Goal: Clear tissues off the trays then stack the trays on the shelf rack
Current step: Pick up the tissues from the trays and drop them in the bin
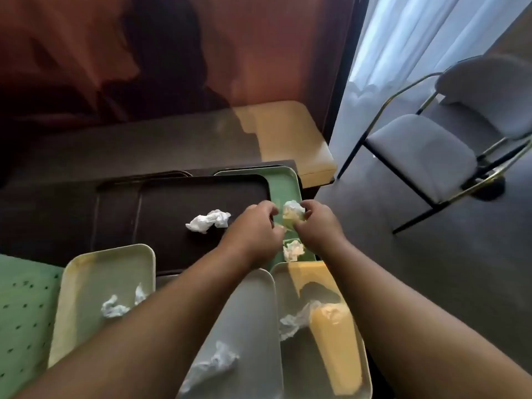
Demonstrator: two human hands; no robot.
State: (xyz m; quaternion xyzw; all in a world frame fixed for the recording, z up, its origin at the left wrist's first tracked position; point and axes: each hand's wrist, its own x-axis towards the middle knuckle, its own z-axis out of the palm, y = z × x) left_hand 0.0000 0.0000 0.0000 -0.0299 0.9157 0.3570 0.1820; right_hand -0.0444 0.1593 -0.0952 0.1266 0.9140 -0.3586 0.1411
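here a crumpled tissue (pixel 293 212) sits over the green tray (pixel 288 185), pinched in the right hand (pixel 318 226) grip; the left hand (pixel 253 231), at its nine o'clock, has curled fingers near it, contact unclear. another tissue (pixel 207 221) lies on the dark tray (pixel 172 203) at nine o'clock.

At frame centre your right hand (pixel 315 223) grips a crumpled tissue (pixel 293 212) over the green tray (pixel 289 184), your left hand (pixel 254 230) just beside it. Another tissue (pixel 207 221) lies on the dark tray (pixel 172 203); a grey chair (pixel 423 154) stands upper right.
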